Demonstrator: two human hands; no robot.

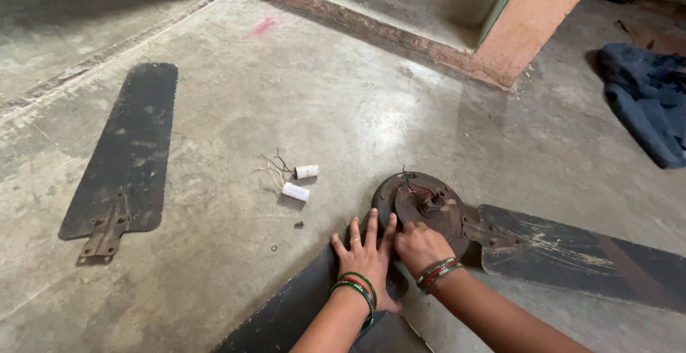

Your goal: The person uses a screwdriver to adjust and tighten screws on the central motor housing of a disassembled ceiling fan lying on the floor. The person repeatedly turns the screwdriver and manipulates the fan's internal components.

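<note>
A rusty brown ceiling fan motor hub (429, 206) lies on the concrete floor with red and black wires sticking out of its middle. Two dark blades are attached: one (593, 253) runs right, another (286, 314) runs toward the lower left. My left hand (366, 256) lies flat, fingers spread, on the hub's near edge where the lower blade joins. My right hand (421, 246) is curled, fingertips pinching at the hub's near rim; what it grips is hidden. Both wrists wear green and red bangles.
A detached dark blade (128, 156) with its metal bracket lies on the floor at left. Two small white cylindrical capacitors (300, 181) with loose wires and a small screw (298, 224) lie left of the hub. A blue cloth (647, 99) and an orange pillar (532, 17) are at upper right.
</note>
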